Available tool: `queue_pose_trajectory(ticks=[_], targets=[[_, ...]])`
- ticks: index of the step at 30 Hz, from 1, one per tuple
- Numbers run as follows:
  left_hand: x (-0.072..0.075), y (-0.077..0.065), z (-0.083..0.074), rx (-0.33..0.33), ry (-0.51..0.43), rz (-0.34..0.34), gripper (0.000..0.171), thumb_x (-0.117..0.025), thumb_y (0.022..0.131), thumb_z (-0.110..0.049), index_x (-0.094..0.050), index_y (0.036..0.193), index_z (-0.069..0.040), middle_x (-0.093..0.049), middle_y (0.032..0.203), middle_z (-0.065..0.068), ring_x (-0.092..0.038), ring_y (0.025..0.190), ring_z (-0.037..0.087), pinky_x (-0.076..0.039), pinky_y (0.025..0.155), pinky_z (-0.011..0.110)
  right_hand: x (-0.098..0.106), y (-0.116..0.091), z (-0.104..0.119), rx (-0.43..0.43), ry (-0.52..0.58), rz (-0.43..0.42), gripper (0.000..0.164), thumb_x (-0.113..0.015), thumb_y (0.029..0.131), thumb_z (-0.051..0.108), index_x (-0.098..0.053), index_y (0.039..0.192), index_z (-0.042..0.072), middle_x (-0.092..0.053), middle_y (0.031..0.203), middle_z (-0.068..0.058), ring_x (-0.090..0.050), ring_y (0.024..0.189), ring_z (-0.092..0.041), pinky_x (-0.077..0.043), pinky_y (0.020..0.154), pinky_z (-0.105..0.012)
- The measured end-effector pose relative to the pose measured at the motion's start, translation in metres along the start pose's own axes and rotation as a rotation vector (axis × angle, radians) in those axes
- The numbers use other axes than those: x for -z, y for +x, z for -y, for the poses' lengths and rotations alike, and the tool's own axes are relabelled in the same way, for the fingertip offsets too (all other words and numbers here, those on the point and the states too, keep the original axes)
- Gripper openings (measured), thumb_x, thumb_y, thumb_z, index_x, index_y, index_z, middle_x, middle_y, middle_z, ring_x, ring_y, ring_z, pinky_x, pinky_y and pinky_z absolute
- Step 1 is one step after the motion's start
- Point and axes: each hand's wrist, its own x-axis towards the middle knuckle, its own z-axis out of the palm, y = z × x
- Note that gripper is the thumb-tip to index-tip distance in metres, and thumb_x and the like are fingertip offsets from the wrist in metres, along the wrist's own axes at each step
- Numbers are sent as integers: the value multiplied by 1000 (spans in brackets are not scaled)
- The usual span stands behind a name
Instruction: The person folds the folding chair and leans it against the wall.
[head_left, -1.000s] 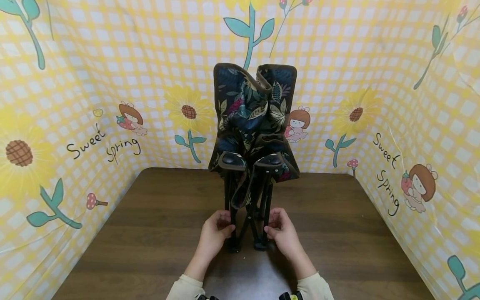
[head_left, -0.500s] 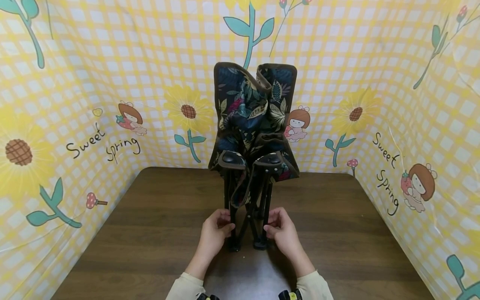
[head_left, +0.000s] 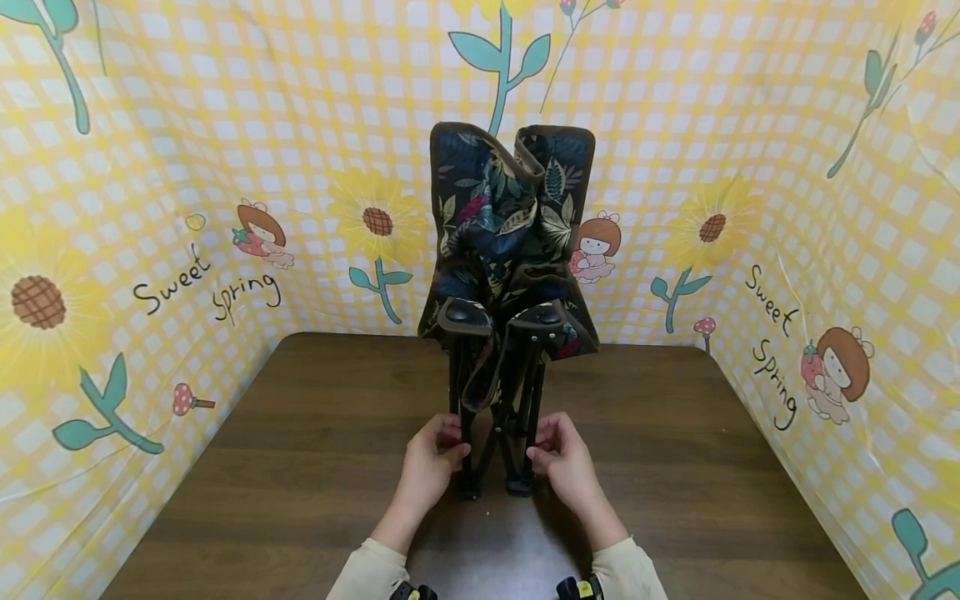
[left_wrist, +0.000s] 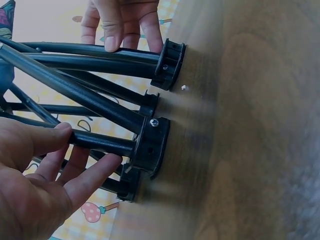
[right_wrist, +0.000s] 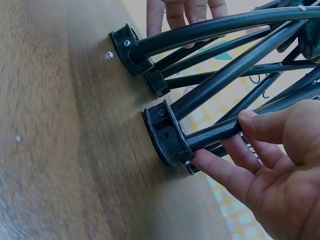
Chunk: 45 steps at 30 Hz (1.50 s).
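A folding chair (head_left: 502, 217), partly folded, stands upright on the table with its dark leaf-print fabric bunched above thin black legs. My left hand (head_left: 431, 467) pinches the near left leg (left_wrist: 102, 142) low down, thumb on one side and fingers on the other. On the opposite side, my right hand (head_left: 564, 458) holds the near right leg (right_wrist: 215, 132) in the same way, close to its black plastic foot (right_wrist: 165, 132). Crossed tubes run between the two hands. The rear legs are partly hidden behind the front ones.
The brown wooden table (head_left: 300, 433) carries the chair's feet. A yellow checked cloth (head_left: 337, 108) with sunflowers and cartoon figures hangs around the back and both sides. One small white speck (left_wrist: 183, 87) lies by the feet.
Both hands keep the same hold on the chair legs. The whole head view has shifted very slightly; the chair stands where it was.
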Motion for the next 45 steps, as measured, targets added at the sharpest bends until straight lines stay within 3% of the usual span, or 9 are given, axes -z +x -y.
queue_pose_trajectory(ticks=[12,19,27,36,45], targets=[[-2,5,4,-22,37,24,33,-67,94,7,-59,125,1,-64,108,22,-67,89,24,-61,69,30,-1,5,-1,20,-37,18,36,-69,88,-13,-54,114,7,-60,98,-17,-62,83,-23,-62,65,-37],[-3,8,3,-50,97,25,32,-67,94,8,-58,124,0,-63,105,17,-65,88,24,-60,67,27,-2,7,-1,33,-70,23,36,-69,89,-13,-52,114,8,-57,98,-16,-60,85,-22,-62,66,-37],[-2,11,8,-61,93,45,32,-67,94,8,-57,123,-1,-62,106,17,-65,92,25,-60,66,28,-2,7,-3,30,-73,27,37,-69,90,-11,-52,115,9,-57,100,-17,-61,86,-23,-62,66,-37],[-2,15,9,-51,75,52,31,-67,94,6,-59,124,-1,-62,111,22,-64,94,26,-62,68,33,-5,9,1,17,-82,2,38,-69,88,-14,-52,115,6,-57,101,-21,-60,85,-26,-61,69,-51],[0,22,13,-55,55,65,29,-69,94,4,-60,121,-3,-62,110,24,-64,82,23,-61,66,33,-1,15,-6,48,-76,12,37,-71,89,-11,-53,115,9,-58,98,-17,-62,80,-23,-61,64,-40]])
